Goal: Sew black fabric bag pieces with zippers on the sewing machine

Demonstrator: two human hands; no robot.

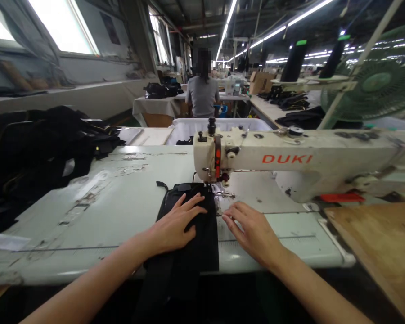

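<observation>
A black fabric piece (207,234) lies under the needle area of a white sewing machine (249,153) and hangs over the table's front edge. My left hand (177,222) rests flat on this fabric with its fingers spread, left of and in front of the needle. Just right of the fabric, my right hand (251,229) is over the machine bed, its thumb and fingertips drawn close together. Whether anything small is between those fingertips is too small to tell. A small black strap end sticks out at the fabric's upper left corner.
Dark fabric is heaped on the table (131,216) at the left. Behind the machine stands a white bin (253,124). A person in a grey top (202,96) sits farther back. At the right are a wooden board (381,243), a green fan (374,81) and black thread cones (293,62).
</observation>
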